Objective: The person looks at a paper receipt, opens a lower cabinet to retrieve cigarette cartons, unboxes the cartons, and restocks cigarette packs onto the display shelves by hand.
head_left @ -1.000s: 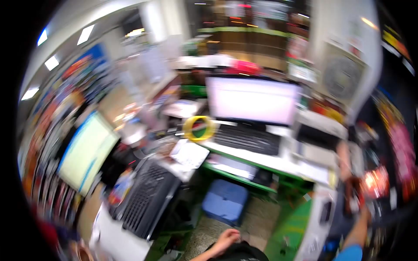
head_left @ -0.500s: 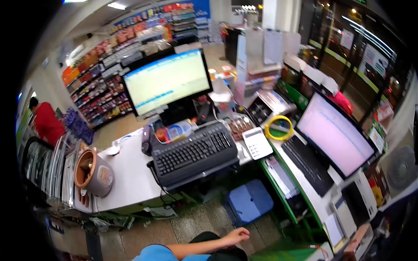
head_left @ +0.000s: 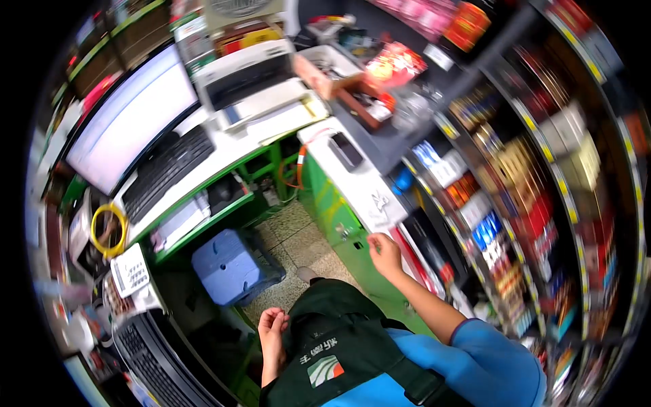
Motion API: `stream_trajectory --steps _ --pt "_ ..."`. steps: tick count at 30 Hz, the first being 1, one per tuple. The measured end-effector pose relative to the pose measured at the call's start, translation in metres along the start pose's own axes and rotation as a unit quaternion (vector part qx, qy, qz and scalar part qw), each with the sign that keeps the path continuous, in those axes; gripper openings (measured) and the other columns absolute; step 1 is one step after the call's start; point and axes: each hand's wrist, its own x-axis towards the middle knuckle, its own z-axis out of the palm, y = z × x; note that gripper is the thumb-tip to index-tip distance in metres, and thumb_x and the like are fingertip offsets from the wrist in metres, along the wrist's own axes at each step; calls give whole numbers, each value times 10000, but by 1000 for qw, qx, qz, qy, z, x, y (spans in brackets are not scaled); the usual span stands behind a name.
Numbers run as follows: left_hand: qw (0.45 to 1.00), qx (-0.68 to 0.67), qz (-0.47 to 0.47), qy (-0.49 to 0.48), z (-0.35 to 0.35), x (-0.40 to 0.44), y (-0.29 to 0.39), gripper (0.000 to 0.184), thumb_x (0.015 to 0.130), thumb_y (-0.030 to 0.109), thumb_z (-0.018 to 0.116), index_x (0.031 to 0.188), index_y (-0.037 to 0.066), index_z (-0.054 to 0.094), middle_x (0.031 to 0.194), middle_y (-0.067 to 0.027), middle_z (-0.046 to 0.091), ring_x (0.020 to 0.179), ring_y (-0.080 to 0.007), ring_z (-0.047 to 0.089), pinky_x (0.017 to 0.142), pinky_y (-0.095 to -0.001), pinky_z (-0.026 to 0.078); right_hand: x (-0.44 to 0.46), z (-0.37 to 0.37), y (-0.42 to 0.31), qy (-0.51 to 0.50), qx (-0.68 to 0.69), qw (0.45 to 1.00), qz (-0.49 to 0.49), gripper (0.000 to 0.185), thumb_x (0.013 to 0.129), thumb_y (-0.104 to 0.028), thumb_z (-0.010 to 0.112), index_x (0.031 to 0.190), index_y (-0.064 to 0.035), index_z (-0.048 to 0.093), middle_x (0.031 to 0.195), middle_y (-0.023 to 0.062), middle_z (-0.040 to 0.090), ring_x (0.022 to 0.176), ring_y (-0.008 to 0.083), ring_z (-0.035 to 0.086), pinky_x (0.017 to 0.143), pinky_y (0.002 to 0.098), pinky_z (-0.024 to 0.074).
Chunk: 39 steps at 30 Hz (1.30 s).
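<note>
My left hand [head_left: 272,331] hangs over my dark apron [head_left: 339,325], fingers loosely curled together with nothing visible in them. Near the edge of the white counter [head_left: 325,140], my right hand [head_left: 385,255] is held with its fingers bent inward; I see nothing in it. Close beyond the right hand, a small crumpled whitish item [head_left: 378,200] lies on that counter, too blurred to name. Farther back on the same counter rests a dark phone-like object [head_left: 346,150]. A blue plastic stool [head_left: 227,266] stands on the floor left of my knees.
Green cabinet doors [head_left: 332,197] line the counter's front. Shelves of small boxes [head_left: 522,183] rise on the right. At the left are a monitor [head_left: 135,119], a keyboard [head_left: 169,173], yellow tape [head_left: 108,230] and a calculator [head_left: 129,270]. A printer [head_left: 251,81] sits behind.
My view has swung right, from the checkout desk and shop floor to the side counter and shelves. Only one hand showed before; now both do.
</note>
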Motion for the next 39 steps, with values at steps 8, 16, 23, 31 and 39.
stream_trajectory --steps 8,16,23,31,39 --pt "993 57 -64 -79 -22 -11 -33 66 836 139 570 891 139 534 800 46 545 722 -62 531 624 -190 398 -134 -134 44 25 -300 946 120 446 700 -170 653 1103 -105 471 1125 158 473 1092 347 435 890 382 396" --pt "975 134 -76 -157 39 -68 -71 74 839 110 545 905 137 530 829 35 556 744 -84 552 641 -223 421 -92 -161 111 -112 -313 915 228 989 565 -462 753 1356 -172 236 1346 201 291 1234 347 299 970 499 274" --pt "967 181 -81 -159 128 -85 -133 80 832 150 552 909 137 533 836 30 561 766 -93 553 668 -238 417 -94 -168 134 -116 -265 943 166 880 664 -578 619 1352 -175 248 1264 223 361 1125 391 407 893 547 334" --pt "805 446 281 -272 276 -48 -170 314 753 146 645 1017 34 520 936 -81 539 849 -204 547 730 -302 439 -101 -176 126 -130 -344 924 105 928 582 -456 720 1302 -59 290 1111 221 439 932 364 528 721 441 484" --pt "805 418 402 -123 330 -21 -223 454 710 64 629 1127 35 451 1109 -217 403 998 -367 458 845 -378 405 -111 -190 144 -150 -263 950 77 820 677 -507 600 1282 -22 336 1125 261 463 887 383 570 745 382 494"
